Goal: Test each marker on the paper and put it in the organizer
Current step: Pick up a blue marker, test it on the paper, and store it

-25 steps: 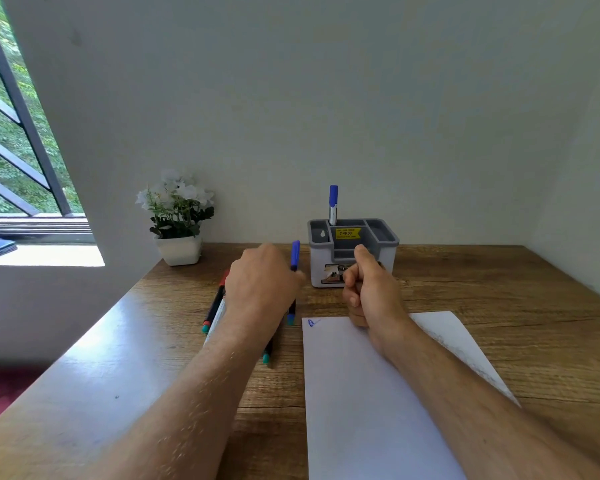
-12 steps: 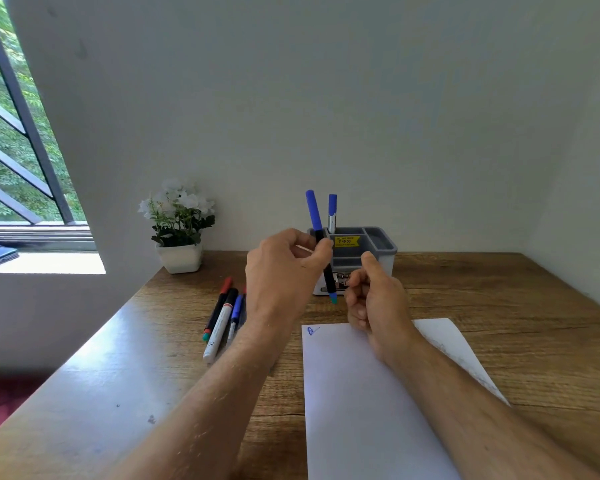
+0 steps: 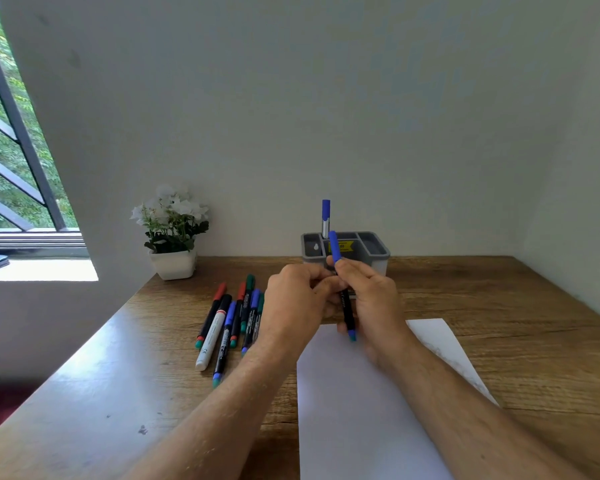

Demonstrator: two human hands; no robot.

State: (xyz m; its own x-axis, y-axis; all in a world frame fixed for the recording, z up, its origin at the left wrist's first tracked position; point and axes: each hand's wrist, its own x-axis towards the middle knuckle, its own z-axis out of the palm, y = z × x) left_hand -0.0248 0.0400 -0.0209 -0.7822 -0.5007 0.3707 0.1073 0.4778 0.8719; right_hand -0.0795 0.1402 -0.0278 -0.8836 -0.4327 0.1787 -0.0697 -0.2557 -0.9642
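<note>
Setting: wooden desk [image 3: 499,306] with a visible grain, set in a corner of plain pale walls; window [image 3: 11,150] with dark bars at the left.
Organizer: grey plastic organizer [image 3: 374,247], rectangular with several compartments, at the back of the desk; one blue-capped marker [image 3: 325,218] stands upright in a rear compartment.
Held marker: black marker [image 3: 347,306] with a blue cap, near upright above the top of the paper [image 3: 361,410].
Right hand [image 3: 374,306]: fingers wrapped round its barrel.
Left hand [image 3: 298,306]: fingertips pinching the barrel just below the cap.
Loose markers [image 3: 232,317]: a slim, round cluster lying on the desk left of the hands, with red, green and blue caps and one white barrel.
Other: white flowers in a small white pot [image 3: 174,265] by the wall.
Blocked: both hands cover the organizer's front.
</note>
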